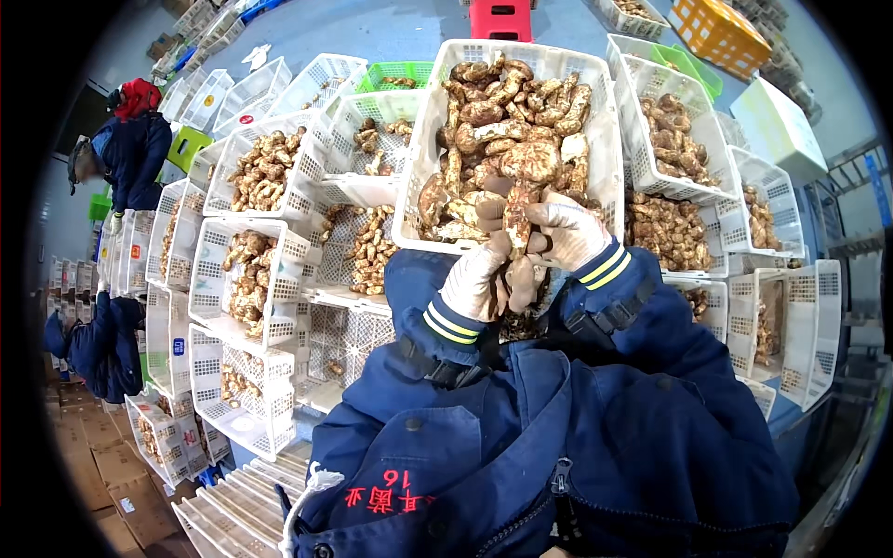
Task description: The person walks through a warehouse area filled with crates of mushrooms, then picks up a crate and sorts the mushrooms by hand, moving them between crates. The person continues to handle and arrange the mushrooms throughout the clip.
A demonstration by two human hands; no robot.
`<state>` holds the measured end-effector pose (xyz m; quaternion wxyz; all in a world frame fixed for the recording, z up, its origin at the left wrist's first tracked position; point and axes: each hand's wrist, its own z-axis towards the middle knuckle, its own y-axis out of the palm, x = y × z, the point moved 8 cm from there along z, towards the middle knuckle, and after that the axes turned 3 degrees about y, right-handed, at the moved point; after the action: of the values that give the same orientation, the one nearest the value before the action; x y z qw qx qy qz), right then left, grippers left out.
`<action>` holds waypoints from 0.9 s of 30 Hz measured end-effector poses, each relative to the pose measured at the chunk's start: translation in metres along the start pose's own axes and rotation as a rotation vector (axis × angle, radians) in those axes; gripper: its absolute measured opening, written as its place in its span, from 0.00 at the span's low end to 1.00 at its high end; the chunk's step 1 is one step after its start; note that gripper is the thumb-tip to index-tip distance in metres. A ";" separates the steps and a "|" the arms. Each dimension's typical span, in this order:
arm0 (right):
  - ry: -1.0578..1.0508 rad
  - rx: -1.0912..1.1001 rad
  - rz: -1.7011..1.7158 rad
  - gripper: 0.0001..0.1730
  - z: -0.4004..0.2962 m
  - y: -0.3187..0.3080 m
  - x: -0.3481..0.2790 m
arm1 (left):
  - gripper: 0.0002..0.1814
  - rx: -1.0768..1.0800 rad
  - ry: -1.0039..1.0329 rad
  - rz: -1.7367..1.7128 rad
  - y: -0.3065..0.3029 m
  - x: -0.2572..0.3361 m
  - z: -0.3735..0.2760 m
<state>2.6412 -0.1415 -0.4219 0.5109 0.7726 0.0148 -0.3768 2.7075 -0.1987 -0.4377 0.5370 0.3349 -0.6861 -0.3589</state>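
A large brown mushroom (518, 209) with a thick scaly stem stands upright between my gloved hands, over the near edge of a white plastic crate (403, 209) heaped with similar mushrooms. My left hand (481, 261) comes from the left, its fingers on the stem. From the right, my right hand (568, 230) has its fingertips against the same stem. Both hands wear pale knitted gloves with dirty, darkened fingers. A wide round mushroom cap (531, 162) lies in the crate just beyond. What lies beneath my hands is partly hidden.
White perforated crates (241, 279) of sorted mushrooms stand close on the left, with more crates (673, 150) on the right. Stacked crates (237, 516) are at lower left. A red stool (500, 21) stands beyond. Two people (136, 150) in dark blue work at far left.
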 end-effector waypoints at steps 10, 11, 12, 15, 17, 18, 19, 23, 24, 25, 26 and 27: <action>-0.261 0.353 -0.436 0.21 -0.004 -0.022 -0.022 | 0.24 0.113 -0.100 0.120 -0.024 -0.013 0.004; -0.413 0.315 -0.355 0.21 -0.013 -0.016 -0.029 | 0.24 -0.022 -0.106 0.119 -0.021 -0.015 0.004; -0.224 0.337 -0.263 0.22 -0.019 -0.020 -0.019 | 0.23 0.027 -0.168 0.123 -0.024 -0.021 0.008; -0.115 0.163 -0.117 0.26 -0.022 -0.021 -0.006 | 0.27 0.092 -0.123 0.232 -0.006 -0.021 0.013; -0.287 0.145 -0.339 0.23 -0.015 -0.040 -0.008 | 0.30 -0.054 -0.120 0.168 -0.010 -0.022 0.008; -0.260 0.277 -0.585 0.24 -0.015 -0.050 -0.013 | 0.27 -0.022 -0.088 0.213 -0.004 -0.024 0.011; -0.269 0.364 -0.627 0.24 -0.028 -0.052 -0.026 | 0.25 -0.002 -0.105 0.269 -0.008 -0.025 0.013; -0.624 0.553 -0.605 0.19 -0.096 -0.101 -0.098 | 0.17 0.056 -0.199 0.451 -0.030 -0.036 0.024; -0.667 0.596 -0.467 0.18 -0.115 -0.134 -0.110 | 0.18 0.032 -0.141 0.576 -0.018 -0.039 0.028; -0.706 0.634 -0.330 0.17 -0.134 -0.168 -0.121 | 0.20 0.010 -0.081 0.698 -0.006 -0.041 0.032; -0.691 0.730 -0.346 0.16 -0.154 -0.189 -0.134 | 0.24 -0.005 -0.090 0.817 -0.005 -0.037 0.033; -0.674 0.828 -0.369 0.15 -0.178 -0.208 -0.145 | 0.27 0.012 -0.113 0.724 -0.014 -0.040 0.032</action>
<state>2.5532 0.1525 -0.4630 0.0673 0.7301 -0.1632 -0.6602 2.6851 -0.1678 -0.4749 0.5883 0.0533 -0.7909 -0.1596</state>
